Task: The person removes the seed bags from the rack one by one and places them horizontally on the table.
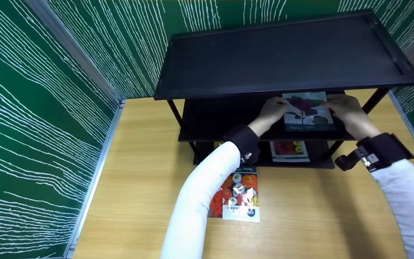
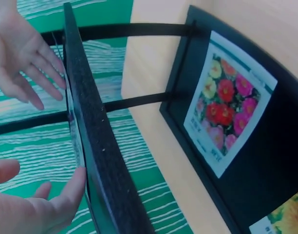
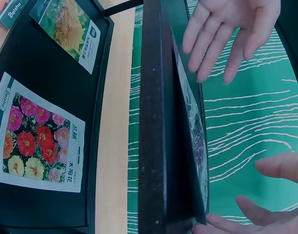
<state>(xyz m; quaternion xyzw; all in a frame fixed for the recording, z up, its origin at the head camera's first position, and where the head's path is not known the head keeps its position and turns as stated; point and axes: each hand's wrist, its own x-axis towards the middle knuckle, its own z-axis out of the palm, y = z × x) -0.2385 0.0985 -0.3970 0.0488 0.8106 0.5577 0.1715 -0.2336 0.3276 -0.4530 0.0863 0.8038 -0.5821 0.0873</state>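
Note:
On the middle level of a black shelf rack [image 1: 225, 115] lies a flower seed packet [image 1: 306, 111] with a dark pink bloom. My left hand [image 1: 273, 109] touches its left edge, and my right hand [image 1: 347, 111] is at its right edge. Both wrist views show the packet [image 3: 195, 126] nearly edge-on. In the left wrist view, the left fingertips [image 2: 81, 178] meet its side while the thumb stands apart. The right hand [image 2: 22, 53] appears opposite, fingers extended. Neither hand curls round the packet.
The bottom shelf holds a packet with red and pink flowers [image 3: 39, 136] and a yellow-flower packet [image 3: 71, 29]. Orange and red flower packets [image 1: 235, 194] lie on the wooden table [image 1: 138, 172] before the rack. The rack's top board [image 1: 282, 57] overhangs the hands. Green walls [image 1: 31, 126] stand behind and beside.

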